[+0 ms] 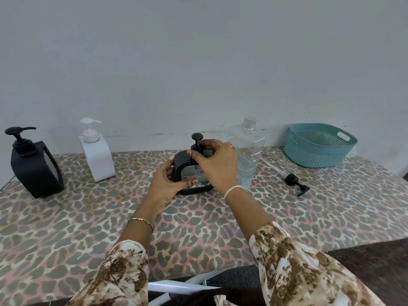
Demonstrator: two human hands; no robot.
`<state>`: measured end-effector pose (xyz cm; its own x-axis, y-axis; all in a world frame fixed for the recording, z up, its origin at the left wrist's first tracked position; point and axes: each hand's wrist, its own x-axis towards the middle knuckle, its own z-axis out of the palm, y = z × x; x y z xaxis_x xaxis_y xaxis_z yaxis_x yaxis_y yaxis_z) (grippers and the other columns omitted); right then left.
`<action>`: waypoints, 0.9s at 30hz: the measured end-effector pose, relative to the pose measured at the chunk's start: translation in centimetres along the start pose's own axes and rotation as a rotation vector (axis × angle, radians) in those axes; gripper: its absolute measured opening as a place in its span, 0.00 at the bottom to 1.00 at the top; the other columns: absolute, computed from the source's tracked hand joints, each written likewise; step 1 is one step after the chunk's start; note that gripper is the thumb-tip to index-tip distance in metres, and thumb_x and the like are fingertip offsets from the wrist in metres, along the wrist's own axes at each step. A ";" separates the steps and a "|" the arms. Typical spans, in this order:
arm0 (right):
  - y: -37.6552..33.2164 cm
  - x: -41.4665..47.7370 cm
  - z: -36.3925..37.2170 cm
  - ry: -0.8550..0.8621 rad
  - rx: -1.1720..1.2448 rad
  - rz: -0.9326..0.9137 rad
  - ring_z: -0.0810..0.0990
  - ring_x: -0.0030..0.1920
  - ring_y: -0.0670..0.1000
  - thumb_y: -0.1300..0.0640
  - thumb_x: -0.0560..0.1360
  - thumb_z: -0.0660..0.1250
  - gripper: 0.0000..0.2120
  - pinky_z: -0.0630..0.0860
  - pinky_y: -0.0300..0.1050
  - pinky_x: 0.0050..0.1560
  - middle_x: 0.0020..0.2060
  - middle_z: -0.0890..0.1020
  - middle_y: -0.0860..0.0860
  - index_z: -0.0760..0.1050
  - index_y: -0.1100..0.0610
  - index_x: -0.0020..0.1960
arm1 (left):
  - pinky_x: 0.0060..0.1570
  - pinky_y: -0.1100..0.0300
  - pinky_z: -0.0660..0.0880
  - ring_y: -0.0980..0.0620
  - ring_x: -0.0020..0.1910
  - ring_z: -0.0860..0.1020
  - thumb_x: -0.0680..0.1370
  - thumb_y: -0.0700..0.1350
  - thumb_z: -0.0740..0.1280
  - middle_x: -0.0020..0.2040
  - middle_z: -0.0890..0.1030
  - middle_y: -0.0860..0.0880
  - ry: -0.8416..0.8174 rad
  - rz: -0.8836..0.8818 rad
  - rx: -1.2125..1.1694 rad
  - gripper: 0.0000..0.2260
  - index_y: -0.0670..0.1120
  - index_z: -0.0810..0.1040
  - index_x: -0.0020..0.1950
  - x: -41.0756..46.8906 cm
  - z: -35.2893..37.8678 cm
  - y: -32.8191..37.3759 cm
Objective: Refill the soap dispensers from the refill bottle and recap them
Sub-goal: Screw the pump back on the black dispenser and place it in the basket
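1. Gripping the small black dispenser (182, 161) by its left side, the left hand (164, 188) curls round the body, with its thumb on the clear front panel.
2. The right hand (215, 164) pinches the pump (196, 145) at its collar on top of that dispenser, which stands upright on the tabletop (88, 217) between both hands.
3. Just right of the right hand stands the clear refill bottle (248, 142), uncapped and partly hidden by it.
4. Farther right a loose black pump (294, 181) lies flat, and beyond it sits a teal basket (318, 151).
5. Well left of the left hand stand a white dispenser (97, 160) and, farther left, a large black dispenser (33, 168), both with pumps on.
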<state>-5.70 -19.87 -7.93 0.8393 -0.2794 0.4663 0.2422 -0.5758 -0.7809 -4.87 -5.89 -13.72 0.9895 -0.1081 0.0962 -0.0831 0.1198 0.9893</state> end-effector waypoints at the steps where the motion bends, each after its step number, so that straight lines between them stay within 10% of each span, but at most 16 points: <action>1: -0.1 0.0 0.0 0.004 -0.013 -0.005 0.79 0.51 0.49 0.45 0.66 0.76 0.14 0.78 0.47 0.49 0.37 0.78 0.38 0.82 0.48 0.49 | 0.55 0.54 0.79 0.50 0.54 0.82 0.55 0.43 0.80 0.54 0.83 0.46 0.003 0.001 0.005 0.32 0.51 0.75 0.57 0.0 0.0 0.0; 10: 0.1 -0.2 -0.6 -0.195 -0.113 -0.120 0.69 0.58 0.54 0.54 0.78 0.64 0.13 0.68 0.44 0.53 0.49 0.82 0.54 0.77 0.55 0.62 | 0.52 0.58 0.79 0.52 0.54 0.82 0.57 0.41 0.80 0.54 0.83 0.46 -0.003 0.000 0.011 0.31 0.49 0.75 0.58 0.0 0.0 0.1; 27: -1.8 -0.7 -0.6 -0.031 -0.248 0.017 0.76 0.55 0.50 0.45 0.74 0.68 0.15 0.72 0.44 0.44 0.47 0.83 0.50 0.79 0.45 0.59 | 0.49 0.63 0.79 0.56 0.50 0.82 0.59 0.40 0.80 0.52 0.83 0.49 0.038 0.033 0.083 0.29 0.50 0.75 0.58 -0.1 0.1 0.0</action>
<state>-7.05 -19.11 -6.64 0.8577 -0.2693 0.4380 0.1038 -0.7435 -0.6606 -5.01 -6.03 -13.73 0.9897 -0.0682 0.1259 -0.1233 0.0406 0.9915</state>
